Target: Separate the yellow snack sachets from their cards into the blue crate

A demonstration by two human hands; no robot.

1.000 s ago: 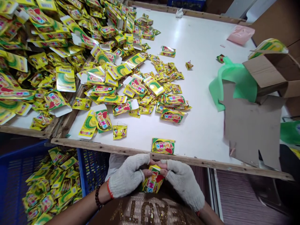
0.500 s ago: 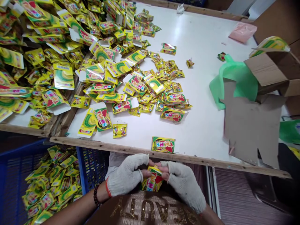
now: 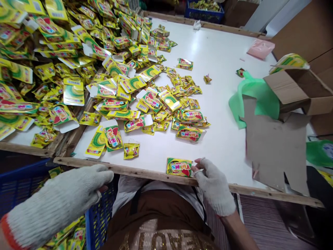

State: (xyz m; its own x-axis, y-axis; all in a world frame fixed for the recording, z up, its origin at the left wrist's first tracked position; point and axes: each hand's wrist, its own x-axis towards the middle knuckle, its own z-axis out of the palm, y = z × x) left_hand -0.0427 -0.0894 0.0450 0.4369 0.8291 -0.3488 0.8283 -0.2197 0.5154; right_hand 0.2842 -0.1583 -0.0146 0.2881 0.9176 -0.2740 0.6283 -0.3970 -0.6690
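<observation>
The left hand (image 3: 71, 194) hovers, fingers loosely bent — the right hand (image 3: 214, 184) points forward, fingertips curled.

The left hand (image 3: 58, 198) is wearing an off-white knitted glove (image 3: 33, 215) with an orange-red cuff edge (image 3: 7, 231); the right hand (image 3: 214, 185) is wearing a similar fingerless glove (image 3: 221, 198). A brown garment (image 3: 156, 205) with glittery gold lettering (image 3: 173, 240) is covering white clothing (image 3: 121, 194).

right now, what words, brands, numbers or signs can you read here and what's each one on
"TWINS": upside down on the box by the right hand.
"TWINS": several piled boxes too.
"EAUTY", probably: glittery letters on the brown top, upside down and partly cut off.
Too small to read: print on the front sachet, barcode digits, fine print on the boxes.
Too blurred: the mark on the green bag.
</observation>
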